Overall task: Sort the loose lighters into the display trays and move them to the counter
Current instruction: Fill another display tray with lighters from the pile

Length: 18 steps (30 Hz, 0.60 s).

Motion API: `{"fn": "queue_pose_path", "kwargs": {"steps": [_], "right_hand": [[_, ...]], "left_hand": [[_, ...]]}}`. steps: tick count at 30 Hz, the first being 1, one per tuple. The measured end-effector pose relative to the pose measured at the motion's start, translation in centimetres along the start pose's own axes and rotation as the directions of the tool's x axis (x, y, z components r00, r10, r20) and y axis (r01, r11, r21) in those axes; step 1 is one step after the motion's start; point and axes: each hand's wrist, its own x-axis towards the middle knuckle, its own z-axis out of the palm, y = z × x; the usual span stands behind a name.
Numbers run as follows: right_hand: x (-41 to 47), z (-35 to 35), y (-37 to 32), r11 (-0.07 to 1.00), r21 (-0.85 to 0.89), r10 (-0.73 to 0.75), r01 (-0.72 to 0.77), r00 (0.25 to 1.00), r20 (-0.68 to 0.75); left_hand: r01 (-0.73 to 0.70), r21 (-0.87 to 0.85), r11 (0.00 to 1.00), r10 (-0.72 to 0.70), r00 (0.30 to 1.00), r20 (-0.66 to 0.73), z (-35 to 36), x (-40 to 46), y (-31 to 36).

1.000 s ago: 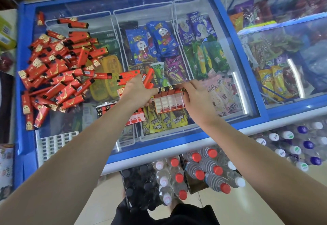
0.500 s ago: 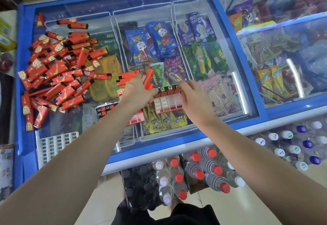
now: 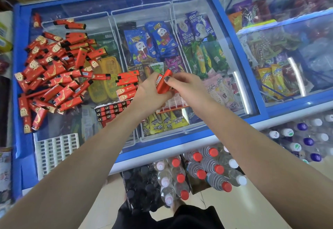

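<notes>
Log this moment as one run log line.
left hand: holds red lighters | right hand: pinches one lighter | tray: under hands, partly filled | loose pile: on freezer lid

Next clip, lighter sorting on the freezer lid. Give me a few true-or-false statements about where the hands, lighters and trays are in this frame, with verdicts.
1. The loose lighters are heaped on the left of the freezer lid. True.
2. Both hands are empty. False: the left hand holds red lighters, and the right hand pinches one.
3. An empty white tray lies at the lid's near left corner. True.
4. The bottled water stands on the lid. False: it sits on the floor below.
</notes>
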Motion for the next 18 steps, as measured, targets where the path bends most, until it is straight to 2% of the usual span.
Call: {"fn": "queue_pose_path", "kwargs": {"steps": [7, 11, 13, 15, 18], "right_hand": [[-0.3, -0.6, 0.9, 0.964, 0.258, 0.073, -0.062, 0.997, -0.034], [0.0, -1.5, 0.8, 0.871, 0.491, 0.107, -0.029, 0.986, -0.130], [-0.1, -2.2, 0.6, 0.841, 0.541, 0.117, -0.015, 0.981, -0.155], [-0.3, -3.0, 0.7, 0.909, 0.417, 0.090, 0.002, 0.976, -0.200], [0.1, -4.0, 1.9, 0.999, 0.041, 0.000, 0.008, 0.980, -0.199]], "left_hand": [[0.019, 0.019, 1.000, -0.020, 0.998, 0.058, 0.5, 0.0, 0.0], [0.026, 0.083, 0.996, -0.033, 0.996, 0.085, 0.4, 0.0, -0.5], [0.043, 0.109, 0.993, -0.051, 0.997, 0.063, 0.1, 0.0, -0.9], [0.078, 0.120, 0.990, -0.080, 0.997, 0.016, -0.3, 0.3, -1.4], [0.129, 0.121, 0.984, -0.125, 0.991, -0.045, -0.8, 0.9, -2.0]]}}
